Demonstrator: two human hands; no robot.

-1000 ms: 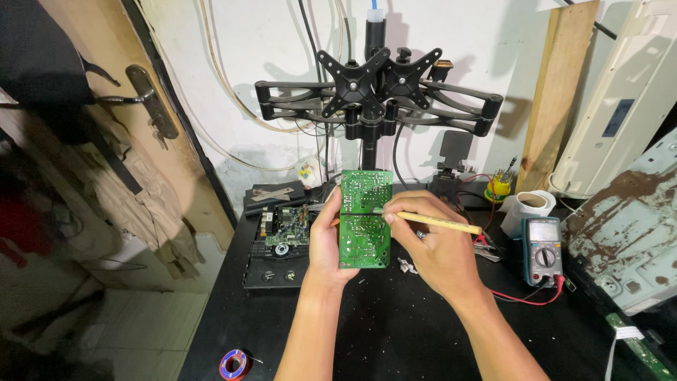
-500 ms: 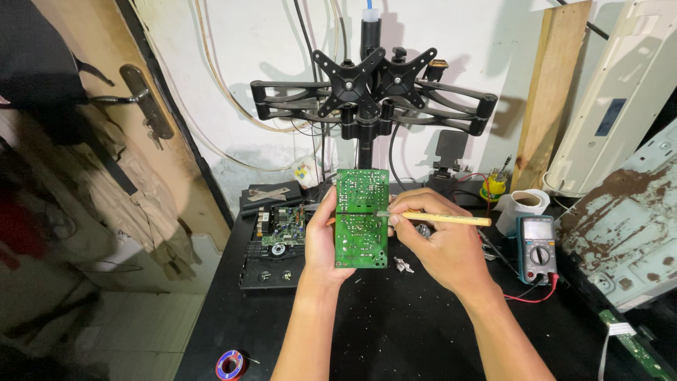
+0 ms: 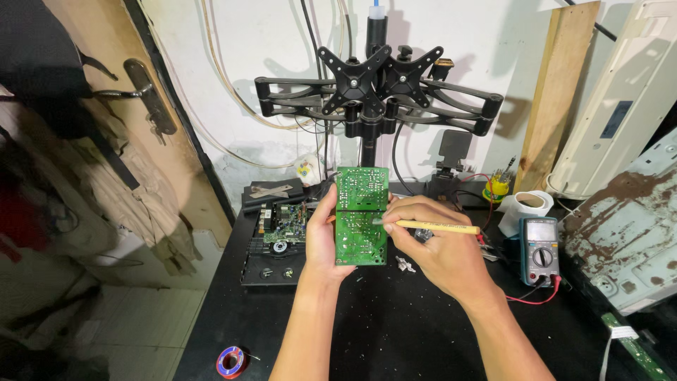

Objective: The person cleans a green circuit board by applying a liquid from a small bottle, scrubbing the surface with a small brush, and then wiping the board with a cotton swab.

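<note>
My left hand (image 3: 323, 236) holds a green circuit board (image 3: 361, 215) upright by its left edge, solder side facing me. My right hand (image 3: 434, 247) grips a thin yellow-handled brush (image 3: 436, 226) like a pen, its tip resting on the middle of the board. Both hands hover above the black workbench (image 3: 395, 331), in front of a black dual monitor-arm stand (image 3: 374, 88).
An opened device with an exposed circuit board (image 3: 278, 236) lies left of my hands. A multimeter (image 3: 539, 250) with red lead, a tape roll (image 3: 527, 206) and a cup of tools (image 3: 498, 186) sit right. A small red spool (image 3: 232, 362) lies near the front edge. A rusty metal panel (image 3: 620, 233) leans at far right.
The brush tip has shifted slightly across the board while my left hand keeps the board steady. The camera view moved a little.
</note>
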